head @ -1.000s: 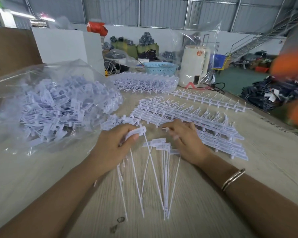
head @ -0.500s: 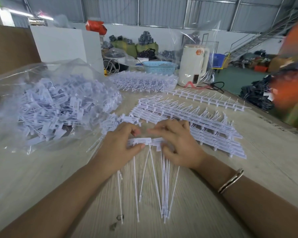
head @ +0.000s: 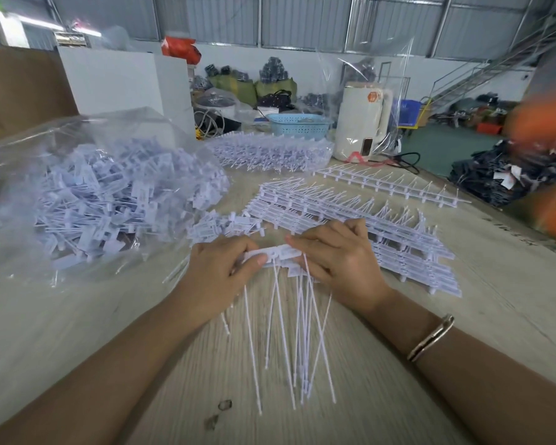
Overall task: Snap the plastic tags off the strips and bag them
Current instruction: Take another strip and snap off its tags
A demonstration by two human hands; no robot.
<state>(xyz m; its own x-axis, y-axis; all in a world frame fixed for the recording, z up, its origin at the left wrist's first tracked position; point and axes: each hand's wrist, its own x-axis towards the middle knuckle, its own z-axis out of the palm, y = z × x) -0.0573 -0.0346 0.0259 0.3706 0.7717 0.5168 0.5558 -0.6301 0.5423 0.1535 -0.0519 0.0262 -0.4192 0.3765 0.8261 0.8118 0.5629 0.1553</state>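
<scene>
My left hand [head: 220, 271] and my right hand [head: 341, 261] together pinch a bunch of white plastic tags [head: 278, 252] at their flat heads, thumbs and fingers curled round them. The tags' long thin tails [head: 289, 335] fan out toward me over the wooden table [head: 77, 332]. Behind my right hand lies a stack of uncut tag strips [head: 350, 216]. A clear plastic bag [head: 87, 200] full of loose tags sits at the left, its mouth facing my hands, with a few loose tags [head: 219, 224] spilled at it.
A second clear bag of strips [head: 270, 152] lies further back, and a single strip [head: 389, 184] lies at the right rear. A white appliance [head: 363, 120] and a blue basket [head: 299, 123] stand at the table's far edge. A blurred orange shape [head: 546, 155] is at the right.
My hands have come together: the left one drew its tag in toward the right one, and both now hold the tag heads bunched in one row. The tails have closed up.
</scene>
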